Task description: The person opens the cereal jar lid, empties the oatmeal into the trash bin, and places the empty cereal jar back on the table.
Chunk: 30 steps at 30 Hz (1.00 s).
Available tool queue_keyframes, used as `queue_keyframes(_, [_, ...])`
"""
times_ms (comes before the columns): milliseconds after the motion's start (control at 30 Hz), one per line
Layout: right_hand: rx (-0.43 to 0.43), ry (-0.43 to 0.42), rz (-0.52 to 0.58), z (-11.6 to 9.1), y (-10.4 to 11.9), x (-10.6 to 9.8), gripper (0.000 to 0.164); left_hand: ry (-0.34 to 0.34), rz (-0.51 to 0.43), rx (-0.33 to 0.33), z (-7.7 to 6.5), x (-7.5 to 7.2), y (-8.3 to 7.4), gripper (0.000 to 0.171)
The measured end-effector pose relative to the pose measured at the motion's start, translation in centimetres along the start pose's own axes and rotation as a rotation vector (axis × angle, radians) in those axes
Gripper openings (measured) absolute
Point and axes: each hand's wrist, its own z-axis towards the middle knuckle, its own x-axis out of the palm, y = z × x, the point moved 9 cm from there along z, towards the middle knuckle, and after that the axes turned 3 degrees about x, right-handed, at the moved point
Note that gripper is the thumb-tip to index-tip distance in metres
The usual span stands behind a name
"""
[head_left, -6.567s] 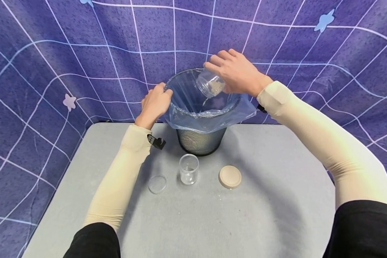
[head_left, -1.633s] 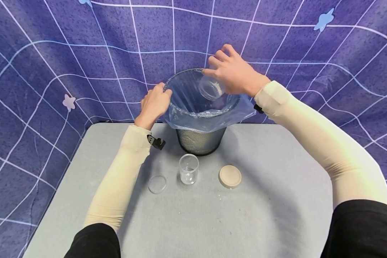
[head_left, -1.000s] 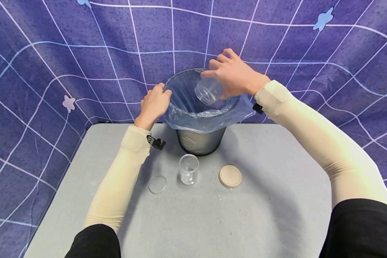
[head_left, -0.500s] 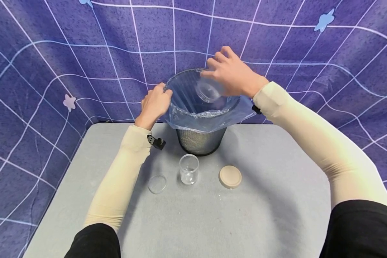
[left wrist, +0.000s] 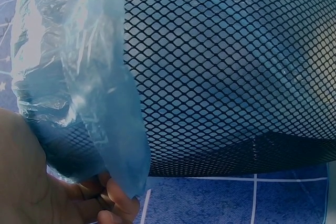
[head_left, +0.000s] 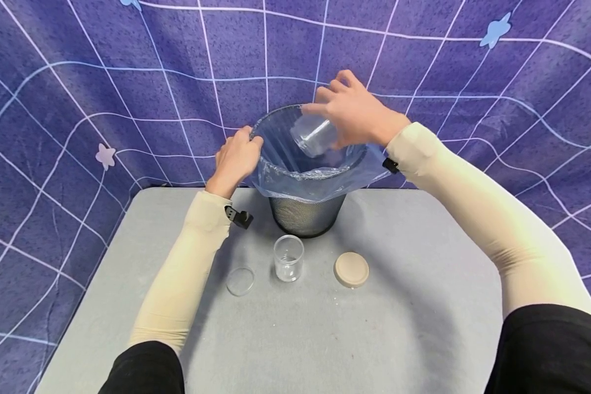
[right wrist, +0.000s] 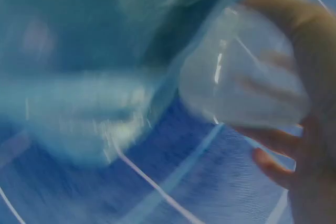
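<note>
My right hand (head_left: 361,112) grips a clear jar (head_left: 314,137) tipped mouth-down over the opening of a black mesh wastebasket (head_left: 305,216). A blue plastic bag (head_left: 302,189) lines the basket, folded out over its rim. In the right wrist view the jar (right wrist: 241,72) is blurred, with fingers wrapped round it; I make out no grains inside. On the basket's left rim, my left hand (head_left: 238,156) holds on, and in the left wrist view its curled fingers (left wrist: 118,198) sit at the edge of the bag (left wrist: 105,87).
In front of the basket, a second clear jar (head_left: 288,260) stands upright on the grey table (head_left: 295,339). A thin clear lid (head_left: 240,281) lies to its left, a beige lid (head_left: 352,270) to its right. Behind hangs a purple gridded cloth (head_left: 177,98).
Pale grains seen in the tilted jar earlier no longer show. My right hand has shaken the jar about over the basket, now tilting it slightly further left. My left hand has stayed put.
</note>
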Motion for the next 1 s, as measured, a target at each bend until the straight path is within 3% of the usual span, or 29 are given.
queue_keyframes(200, [0.021, 0.018, 0.009, 0.06, -0.31, 0.31, 0.086, 0.005, -0.005, 0.005, -0.04, 0.06, 0.05, 0.039])
queue_keyframes(500, [-0.008, -0.019, -0.080, -0.22, 0.22, -0.08, 0.084, 0.004, 0.002, 0.009, 0.10, 0.08, 0.05, 0.037])
queue_keyframes(733, [0.027, -0.019, -0.008, -0.18, -0.28, -0.07, 0.085, 0.015, 0.002, 0.003, 0.09, 0.24, 0.13, 0.038])
queue_keyframes(1000, [0.005, -0.012, -0.038, -0.36, -0.13, 0.27, 0.087, 0.010, 0.000, 0.003, 0.22, 0.23, 0.07, 0.038])
